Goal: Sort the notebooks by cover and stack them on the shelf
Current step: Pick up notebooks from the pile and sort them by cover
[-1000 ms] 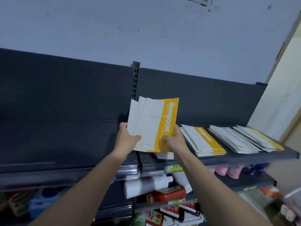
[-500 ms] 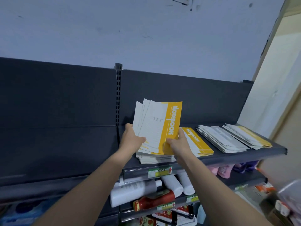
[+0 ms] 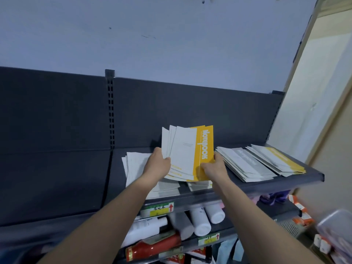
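Observation:
Both my hands hold a fanned bundle of white notebooks with yellow spines [image 3: 187,152], tilted up above the dark shelf [image 3: 266,184]. My left hand [image 3: 158,164] grips the bundle's left lower edge; my right hand [image 3: 214,167] pinches its yellow lower right corner. Under the bundle lies a white stack [image 3: 134,164] at the left and a small stack [image 3: 200,185] partly hidden. To the right lie a grey-spined stack [image 3: 245,164] and a yellow-spined stack [image 3: 276,160].
The shelf's dark back panel [image 3: 190,111] rises behind the stacks, with a slotted upright post [image 3: 110,111] at the left. Lower shelves hold white bottles [image 3: 202,220] and a red bottle [image 3: 152,246]. A beige wall [image 3: 323,111] stands at the right.
The view has shifted so the shelf sits further right and lower. A white stack to the left of the bundle has come into view. Both hands still hold the bundle.

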Motion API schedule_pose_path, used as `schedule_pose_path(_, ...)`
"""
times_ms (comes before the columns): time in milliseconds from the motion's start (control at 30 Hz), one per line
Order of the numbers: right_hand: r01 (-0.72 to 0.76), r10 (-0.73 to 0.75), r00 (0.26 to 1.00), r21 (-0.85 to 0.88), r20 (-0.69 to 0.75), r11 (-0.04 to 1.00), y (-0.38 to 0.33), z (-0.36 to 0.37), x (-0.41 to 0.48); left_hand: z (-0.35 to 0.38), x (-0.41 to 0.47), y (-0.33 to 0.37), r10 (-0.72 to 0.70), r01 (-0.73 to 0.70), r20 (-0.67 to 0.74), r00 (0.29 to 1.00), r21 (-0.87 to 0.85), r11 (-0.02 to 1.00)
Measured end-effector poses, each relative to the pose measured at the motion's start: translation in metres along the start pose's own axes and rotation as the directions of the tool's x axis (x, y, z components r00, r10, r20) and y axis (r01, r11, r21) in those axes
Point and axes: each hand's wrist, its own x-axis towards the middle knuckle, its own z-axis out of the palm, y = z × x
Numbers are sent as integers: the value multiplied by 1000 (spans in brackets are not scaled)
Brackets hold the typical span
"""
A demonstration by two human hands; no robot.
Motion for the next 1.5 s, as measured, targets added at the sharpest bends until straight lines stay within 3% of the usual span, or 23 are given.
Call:
schedule_pose_path(233, 24, -10, 997, -169, 79, 985, 16, -41, 53, 58, 23, 10, -72, 74, -23, 997, 100, 992)
schedule_pose_path(467, 50, 17, 983, -360, 182, 932, 33, -53, 86, 87, 32, 17, -120, 109, 7, 993, 380, 918)
schedule_pose_path(833, 148, 2, 979, -714, 205, 685, 40, -57, 101, 100, 33, 26, -164, 132, -6, 986, 622, 772)
schedule_pose_path(967, 274, -94, 958, -768, 271, 579, 34, -53, 98, 97, 30, 28, -59, 90, -69, 996, 682, 726)
schedule_pose_path(1167, 509, -275, 859, -670, 431, 541, 18, -20, 90, 58, 18, 22, 135, 53, -165, 977, 801, 596)
schedule_pose_path(1500, 840, -551, 538, -456, 638, 293, -25, 84, 19, -63, -36, -24, 162, 309, -386, 908, 879, 364)
